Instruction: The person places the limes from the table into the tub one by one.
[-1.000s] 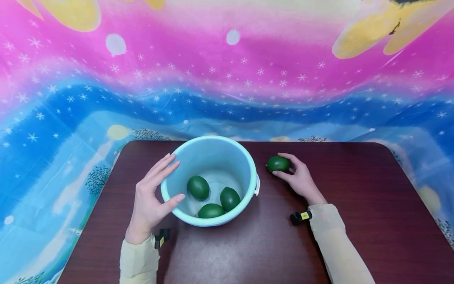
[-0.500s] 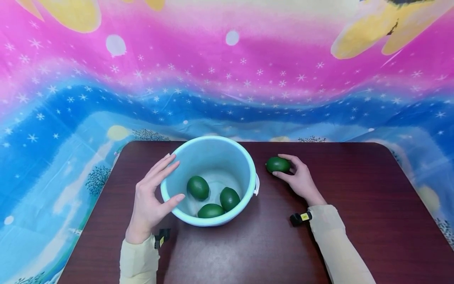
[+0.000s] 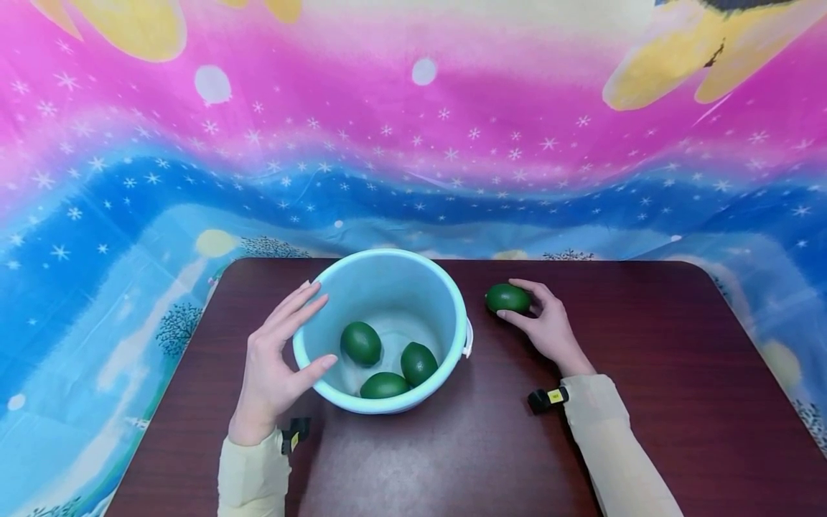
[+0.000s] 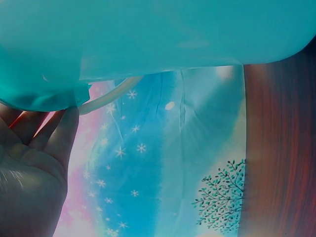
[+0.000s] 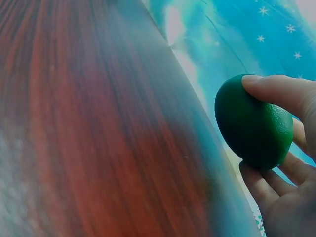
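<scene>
A light-blue bucket [image 3: 381, 401] stands upright on the table, left of the middle. My left hand [image 3: 274, 359] is at its left side, fingers fairly straight and reaching over the rim, thumb apart from them. In the left wrist view, the fingers [image 4: 64, 131] meet the bucket's rim [image 4: 44, 104] and their tips are hidden behind it. Inside the bucket lie three green limes, one at the left [image 3: 360, 343], one at the right [image 3: 419, 364] and one near the front [image 3: 384, 385]. My right hand [image 3: 549, 327] pinches another lime [image 3: 507, 298] between thumb and fingers, right of the bucket.
The dark reddish-brown wooden table [image 3: 413, 474] has rounded back corners. A white handle [image 3: 468, 337] hangs at the bucket's right side. Behind the table hangs a pink and blue snowflake cloth [image 3: 413, 165]. A small black camera [image 3: 545, 398] sits at my right wrist.
</scene>
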`<state>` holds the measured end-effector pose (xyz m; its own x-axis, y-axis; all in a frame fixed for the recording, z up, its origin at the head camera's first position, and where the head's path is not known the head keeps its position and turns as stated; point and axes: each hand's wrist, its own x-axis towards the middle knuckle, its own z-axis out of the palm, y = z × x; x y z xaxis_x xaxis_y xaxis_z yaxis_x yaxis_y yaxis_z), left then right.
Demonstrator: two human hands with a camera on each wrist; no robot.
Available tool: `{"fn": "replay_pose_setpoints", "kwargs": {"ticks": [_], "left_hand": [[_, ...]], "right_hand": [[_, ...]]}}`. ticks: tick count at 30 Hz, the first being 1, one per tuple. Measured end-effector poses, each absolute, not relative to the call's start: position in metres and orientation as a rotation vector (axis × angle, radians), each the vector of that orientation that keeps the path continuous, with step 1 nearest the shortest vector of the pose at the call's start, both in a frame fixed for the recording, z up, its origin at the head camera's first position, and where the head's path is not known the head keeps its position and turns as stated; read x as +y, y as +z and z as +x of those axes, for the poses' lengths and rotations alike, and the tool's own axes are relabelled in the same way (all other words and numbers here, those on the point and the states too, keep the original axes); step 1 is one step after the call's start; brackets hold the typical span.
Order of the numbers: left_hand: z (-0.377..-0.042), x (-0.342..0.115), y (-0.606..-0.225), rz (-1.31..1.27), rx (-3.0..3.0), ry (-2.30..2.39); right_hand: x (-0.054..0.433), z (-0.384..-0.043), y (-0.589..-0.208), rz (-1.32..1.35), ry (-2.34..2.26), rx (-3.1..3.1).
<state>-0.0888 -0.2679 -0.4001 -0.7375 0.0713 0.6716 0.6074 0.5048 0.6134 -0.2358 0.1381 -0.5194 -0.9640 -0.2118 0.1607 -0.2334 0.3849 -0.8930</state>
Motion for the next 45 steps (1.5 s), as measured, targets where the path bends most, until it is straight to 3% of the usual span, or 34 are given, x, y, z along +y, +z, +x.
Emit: {"fn": "replay_pose_setpoints", "kwargs": {"ticks": [8,26,31,45], "left_hand": [[-0.098,-0.282,-0.426,-0.546,-2.184,-1.197],[-0.086,-0.264,-0.393,-0.556,-2.167,-1.225],[-0.086,-0.265,-0.393,-0.557,-2.165,-1.223],[-0.091,-0.273,-0.409,-0.550,-2.174,-1.221]], "right_hand": [[0.136,-0.234,-0.516,0.423,1.682,-2.567],[0.127,-0.226,-0.493,0.401,1.747,-2.522],[0.119,-0.217,-0.473,0.390,1.736,-2.533],[0.115,-0.214,-0.461,0.369,1.769,-2.502]]}}
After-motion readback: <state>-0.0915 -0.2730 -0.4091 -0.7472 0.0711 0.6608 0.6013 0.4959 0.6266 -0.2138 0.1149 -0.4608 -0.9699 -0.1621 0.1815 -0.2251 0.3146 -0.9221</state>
